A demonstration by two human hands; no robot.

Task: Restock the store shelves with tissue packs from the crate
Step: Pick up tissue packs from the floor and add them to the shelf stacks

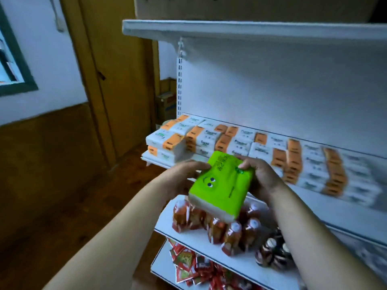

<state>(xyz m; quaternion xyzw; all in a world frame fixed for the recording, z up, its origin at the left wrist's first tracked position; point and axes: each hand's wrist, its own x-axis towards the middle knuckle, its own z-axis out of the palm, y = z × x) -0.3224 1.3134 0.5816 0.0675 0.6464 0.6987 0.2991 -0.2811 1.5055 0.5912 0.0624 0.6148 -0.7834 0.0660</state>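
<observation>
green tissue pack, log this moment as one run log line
green tissue pack: in air, not yet shelved | left grip: holds its left side | right grip: holds its right side

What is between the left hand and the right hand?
The head view shows a green tissue pack between them: the left hand and the right hand each grip one side of it.

Bare: left hand (184, 175), right hand (262, 176), left forearm (125, 218), right forearm (312, 225).
</observation>
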